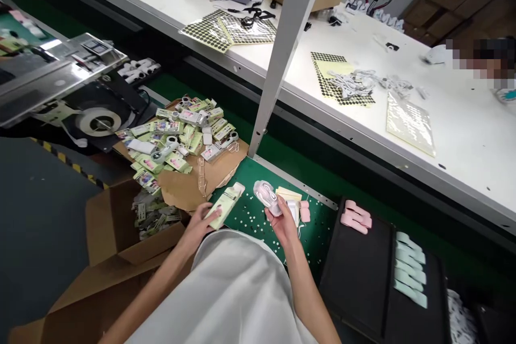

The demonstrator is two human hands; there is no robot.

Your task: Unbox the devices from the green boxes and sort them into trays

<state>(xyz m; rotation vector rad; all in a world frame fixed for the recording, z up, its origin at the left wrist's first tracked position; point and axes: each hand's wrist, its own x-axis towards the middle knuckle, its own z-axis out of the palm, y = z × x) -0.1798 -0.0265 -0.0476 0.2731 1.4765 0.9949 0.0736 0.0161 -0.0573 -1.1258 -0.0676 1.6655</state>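
Green white-dotted work mat (318, 236) before me. White bench (443, 161) beyond mat; cardboard carton (116, 226) left of mat; black tray (355, 274) right of it, bearing pink pieces (355, 216) and mint pieces (409, 269). Heap of pale-green packets (181, 134) on torn brown paper (185, 188), beyond mat's left end. My left hand (197, 226), fingers curled narrow around slim pale-green card box (223, 205). My right hand (284, 223), fingers closed on glossy white-and-pink plastic device (266, 197), held above mat.
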